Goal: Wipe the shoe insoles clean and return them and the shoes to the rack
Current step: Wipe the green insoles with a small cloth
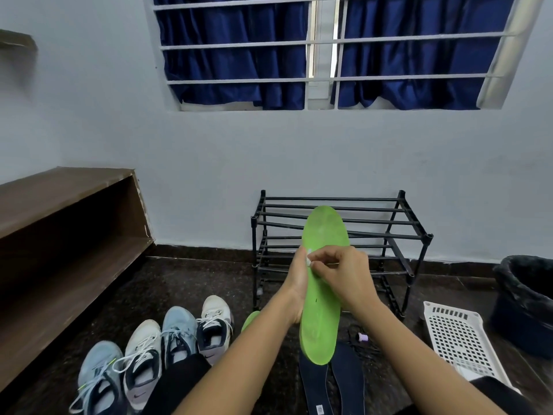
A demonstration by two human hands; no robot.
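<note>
- Forearms bare, rising from the bottom edge and meeting in mid-air just in front of the rack [389,226].
- Left hand [294,284] side-on, wrist bent back, wrapped round the left edge of the green insole [321,310] near its middle, fingers hidden behind it.
- Right hand [344,272] across from the right, knuckles up, fingers curled, tips pinching a small white wipe [308,256] against the face of the green insole, close to the top of the left hand.
- Green insole in the air, long axis nearly upright, broad rounded end up and leaning slightly right across the rack's bars, other end down toward the person, face toward the camera.
- Rack black, two tiers of thin bars, against the pale wall.
- Second green insole [250,320] low on the dark floor, only its tip in view, just left of the left forearm.
- Two dark insoles [314,384] flat on the floor, side by side beneath the held one, long axes running away from the person.
- Four shoes [143,354] in a row on the floor at lower left, alternately pale blue and white, laced, toes away from the person.
- White perforated basket [457,336] on the floor at right, dark bin [526,301] just beyond it.
- Wooden shelf unit [59,202] along the left wall.
</note>
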